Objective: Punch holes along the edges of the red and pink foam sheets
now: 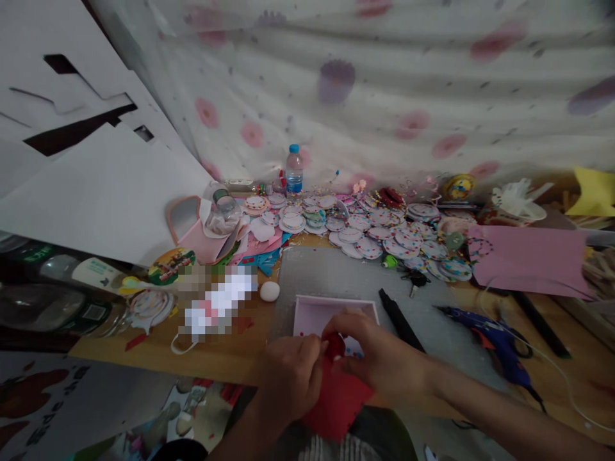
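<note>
A piece of red paper [337, 400] hangs between my two hands near the front edge of the table, its upper part curled. My left hand [294, 371] is closed on its left side, fingers pressed together. On the other side, my right hand [358, 342] pinches the top of the same paper with bent fingers. Just behind the hands lies a shallow white box [336, 304] with a pale inside and a few small coloured dots; the hands hide part of it. The box rests on a grey mat [312, 275].
Many decorated white discs [369, 246] are piled at the back by a water bottle [294, 173]. A white egg-shaped object [270, 292] lies left. On the right are a black pen-like tool [398, 320], a blue glue gun [497, 342] with a cord, and pink paper [533, 259].
</note>
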The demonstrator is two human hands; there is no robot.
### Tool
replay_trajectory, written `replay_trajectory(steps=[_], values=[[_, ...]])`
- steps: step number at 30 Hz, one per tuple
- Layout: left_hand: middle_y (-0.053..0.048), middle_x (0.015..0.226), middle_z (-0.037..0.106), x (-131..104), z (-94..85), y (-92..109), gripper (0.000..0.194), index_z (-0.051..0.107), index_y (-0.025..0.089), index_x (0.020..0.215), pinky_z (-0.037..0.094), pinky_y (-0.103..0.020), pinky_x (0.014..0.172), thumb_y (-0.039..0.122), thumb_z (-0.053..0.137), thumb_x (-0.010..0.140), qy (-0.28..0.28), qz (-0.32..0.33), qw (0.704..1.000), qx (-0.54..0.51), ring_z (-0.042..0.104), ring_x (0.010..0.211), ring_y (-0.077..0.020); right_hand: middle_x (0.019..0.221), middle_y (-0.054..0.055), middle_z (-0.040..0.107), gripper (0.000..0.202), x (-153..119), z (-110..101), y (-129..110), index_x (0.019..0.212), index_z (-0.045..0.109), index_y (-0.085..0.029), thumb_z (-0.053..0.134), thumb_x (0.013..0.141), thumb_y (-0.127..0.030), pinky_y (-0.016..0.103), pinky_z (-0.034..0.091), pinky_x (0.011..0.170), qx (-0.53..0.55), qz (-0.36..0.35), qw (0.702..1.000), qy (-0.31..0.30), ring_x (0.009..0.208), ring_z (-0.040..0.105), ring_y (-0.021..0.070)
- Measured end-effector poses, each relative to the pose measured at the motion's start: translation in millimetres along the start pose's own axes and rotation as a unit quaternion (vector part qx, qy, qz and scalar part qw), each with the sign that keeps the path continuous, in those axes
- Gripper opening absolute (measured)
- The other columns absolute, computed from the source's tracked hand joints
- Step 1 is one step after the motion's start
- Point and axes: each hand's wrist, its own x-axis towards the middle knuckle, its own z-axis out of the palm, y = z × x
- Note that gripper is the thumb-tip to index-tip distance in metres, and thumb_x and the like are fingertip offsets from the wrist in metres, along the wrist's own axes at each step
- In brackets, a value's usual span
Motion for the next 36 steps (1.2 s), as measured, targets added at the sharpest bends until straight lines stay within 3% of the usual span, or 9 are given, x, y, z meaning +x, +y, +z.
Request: replay_trajectory(steps=[7, 13, 17, 19, 22, 28, 33, 36], values=[[-0.003, 0.061, 0.057, -0.9, 3.9, -3.7, 0.022, 0.047, 0.02, 0.073, 0.034, -0.029, 0.054, 0.014, 0.032, 0.088, -0.025, -0.018, 0.999, -0.04, 0.056, 0.058, -0.0193, 0.079, 0.002, 0.061, 0.009, -1.0, 4.2, -2.0, 0.082, 0.06, -0.016, 0.062, 0.073, -0.014, 0.031, 0.034, 0.071, -0.071, 0.004, 0.997, 0.025, 0.076, 0.049, 0.0172], [-0.004, 0.068, 0.061, 5.3, -2.5, -5.6, 0.03, 0.052, 0.018, 0.076, 0.041, -0.028, 0.062, 0.024, 0.03, 0.096, -0.094, -0.083, 0.985, -0.118, 0.059, 0.067, -0.0182, 0.078, 0.001, 0.061, 0.01, 1.6, 4.2, 2.2, 0.082, 0.06, -0.017, 0.065, 0.074, -0.018, 0.031, 0.034, 0.071, -0.071, 0.006, 0.997, 0.031, 0.075, 0.05, 0.0169], [-0.006, 0.085, 0.066, 14.6, -16.3, -8.4, 0.024, 0.058, 0.018, 0.097, 0.045, -0.03, 0.071, 0.035, 0.041, 0.093, -0.117, -0.117, 0.968, -0.19, 0.062, 0.08, -0.0197, 0.079, 0.002, 0.062, 0.01, 3.7, 1.8, 3.8, 0.083, 0.061, -0.017, 0.064, 0.074, -0.017, 0.031, 0.035, 0.072, -0.081, 0.002, 0.996, 0.028, 0.076, 0.052, 0.0173], [-0.007, 0.1, 0.067, 21.1, -22.8, -9.6, 0.037, 0.056, 0.02, 0.112, 0.047, -0.032, 0.076, 0.044, 0.056, 0.084, -0.132, -0.135, 0.955, -0.228, 0.062, 0.089, -0.0219, 0.082, 0.003, 0.064, 0.013, 5.1, -0.8, 2.4, 0.085, 0.062, -0.017, 0.062, 0.072, -0.013, 0.031, 0.036, 0.072, -0.082, -0.007, 0.996, 0.031, 0.077, 0.053, 0.0175], [-0.006, 0.111, 0.065, 31.7, -25.6, -10.6, 0.058, 0.052, 0.023, 0.122, 0.047, -0.034, 0.081, 0.046, 0.069, 0.072, -0.169, -0.128, 0.936, -0.281, 0.061, 0.096, -0.0245, 0.085, 0.003, 0.065, 0.018, 8.1, -5.0, -0.4, 0.087, 0.063, -0.018, 0.062, 0.07, -0.012, 0.031, 0.035, 0.073, -0.083, -0.013, 0.996, 0.036, 0.078, 0.054, 0.0174], [0.0, 0.094, 0.068, 42.6, -9.3, -12.2, 0.038, 0.06, 0.021, 0.102, 0.048, -0.029, 0.074, 0.028, 0.075, 0.067, -0.169, -0.115, 0.923, -0.325, 0.062, 0.084, -0.0194, 0.08, 0.002, 0.065, 0.014, 15.1, -9.0, 4.0, 0.087, 0.062, -0.018, 0.062, 0.073, -0.015, 0.031, 0.033, 0.071, -0.099, -0.02, 0.994, 0.027, 0.075, 0.053, 0.0168], [-0.003, 0.1, 0.067, 42.1, -9.3, -17.8, 0.044, 0.058, 0.022, 0.109, 0.048, -0.032, 0.079, 0.039, 0.072, 0.071, -0.181, -0.103, 0.925, -0.318, 0.062, 0.089, -0.0215, 0.08, 0.002, 0.064, 0.017, 17.6, -10.4, 9.6, 0.09, 0.062, -0.018, 0.062, 0.073, -0.016, 0.031, 0.033, 0.071, -0.118, -0.016, 0.993, 0.016, 0.075, 0.052, 0.0174], [-0.004, 0.106, 0.066, 41.5, -11.2, -21.9, 0.046, 0.054, 0.023, 0.117, 0.047, -0.033, 0.081, 0.038, 0.068, 0.075, -0.184, -0.083, 0.93, -0.307, 0.062, 0.093, -0.022, 0.082, 0.003, 0.064, 0.022, 19.5, -10.8, 11.8, 0.094, 0.062, -0.018, 0.061, 0.073, -0.016, 0.031, 0.034, 0.071, -0.128, -0.021, 0.991, 0.021, 0.077, 0.053, 0.0181]])
